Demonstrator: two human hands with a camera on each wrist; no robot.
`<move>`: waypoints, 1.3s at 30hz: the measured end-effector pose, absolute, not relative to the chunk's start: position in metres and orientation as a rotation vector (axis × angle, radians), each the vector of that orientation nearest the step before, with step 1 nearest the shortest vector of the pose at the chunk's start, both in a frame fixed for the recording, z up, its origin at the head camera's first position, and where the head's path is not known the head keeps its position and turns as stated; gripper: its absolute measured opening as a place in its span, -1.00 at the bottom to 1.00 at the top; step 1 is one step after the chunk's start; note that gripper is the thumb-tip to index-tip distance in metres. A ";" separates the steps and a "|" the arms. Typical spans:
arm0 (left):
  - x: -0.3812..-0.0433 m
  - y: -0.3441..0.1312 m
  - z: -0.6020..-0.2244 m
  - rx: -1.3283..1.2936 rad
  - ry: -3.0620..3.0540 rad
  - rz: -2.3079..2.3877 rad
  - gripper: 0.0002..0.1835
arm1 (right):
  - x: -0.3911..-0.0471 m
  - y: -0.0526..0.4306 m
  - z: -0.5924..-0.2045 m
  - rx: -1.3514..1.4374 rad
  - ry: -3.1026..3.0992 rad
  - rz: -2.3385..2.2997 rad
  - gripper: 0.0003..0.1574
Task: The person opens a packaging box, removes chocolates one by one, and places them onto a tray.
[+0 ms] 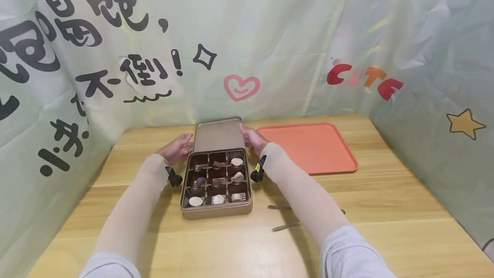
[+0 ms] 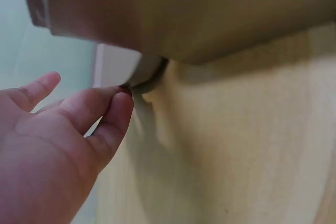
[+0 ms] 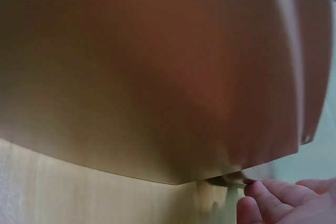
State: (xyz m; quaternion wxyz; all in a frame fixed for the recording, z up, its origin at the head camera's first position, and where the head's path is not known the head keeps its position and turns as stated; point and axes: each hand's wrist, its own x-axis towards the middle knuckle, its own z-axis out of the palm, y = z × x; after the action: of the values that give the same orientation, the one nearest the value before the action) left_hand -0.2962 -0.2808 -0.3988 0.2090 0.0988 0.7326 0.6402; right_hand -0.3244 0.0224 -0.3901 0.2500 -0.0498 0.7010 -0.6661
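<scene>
A brown metal tin (image 1: 216, 214) of chocolates sits on the table with its lid (image 1: 220, 135) swung back behind it. Dark compartments inside hold white chocolates (image 1: 195, 201) and brown ones (image 1: 217, 182). At the lid's left side is my left hand (image 1: 176, 148), thumb raised apart; its fingertips (image 2: 123, 98) touch the lid's edge low beside the tin in the left wrist view. My right hand (image 1: 254, 139) is at the lid's right side, thumb up along the edge. In the right wrist view, its fingertips (image 3: 254, 188) meet the lid's edge, the tin's wall (image 3: 157, 77) filling most of that view.
An orange tray (image 1: 312, 147) lies on the wooden table (image 1: 216, 248) behind my right forearm. Metal tongs (image 1: 285, 226) lie partly hidden under that forearm. A printed cloth (image 1: 270, 46) hangs behind the table and along both sides.
</scene>
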 end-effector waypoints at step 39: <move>-0.221 -0.269 -0.384 0.298 2.738 1.300 -0.15 | -0.296 0.061 -0.368 -0.305 2.069 -1.751 -0.20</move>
State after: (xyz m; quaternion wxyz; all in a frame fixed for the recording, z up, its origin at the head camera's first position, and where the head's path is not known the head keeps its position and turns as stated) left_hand -0.2206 -0.2686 -0.3840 0.0482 0.0977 0.8980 0.4264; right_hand -0.2958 0.0611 -0.3680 0.2057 -0.1094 0.7423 -0.6282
